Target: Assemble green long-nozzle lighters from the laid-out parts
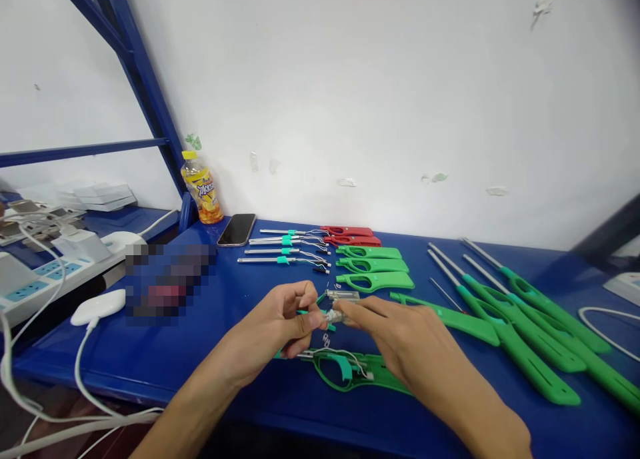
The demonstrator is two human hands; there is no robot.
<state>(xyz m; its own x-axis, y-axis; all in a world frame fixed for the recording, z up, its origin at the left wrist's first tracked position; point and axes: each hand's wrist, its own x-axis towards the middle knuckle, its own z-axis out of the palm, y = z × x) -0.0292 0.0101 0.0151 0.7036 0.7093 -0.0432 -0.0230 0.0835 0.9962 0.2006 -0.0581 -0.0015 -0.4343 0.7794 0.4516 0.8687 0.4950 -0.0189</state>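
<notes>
My left hand (287, 319) and my right hand (400, 329) meet at the middle of the blue table. A small clear fuel tank (336, 316) sits in my right fingers, its body mostly covered by them. My left thumb and fingertips pinch at the tank's near end; the small part there is too hidden to name. Below the hands lies an open green lighter shell (385, 372) with a teal trigger (343, 366), thin wires and a metal tube inside. Another clear tank (343, 294) and small teal pieces rest just beyond my fingers.
Metal lighter tubes (270, 251) with wires lie behind, beside red shell halves (350, 231) and green shell halves (375, 281). Several long green lighters (515, 346) and a screwdriver (447, 296) lie right. A phone (237, 230), bottle (203, 189) and power strip (55, 272) stand left.
</notes>
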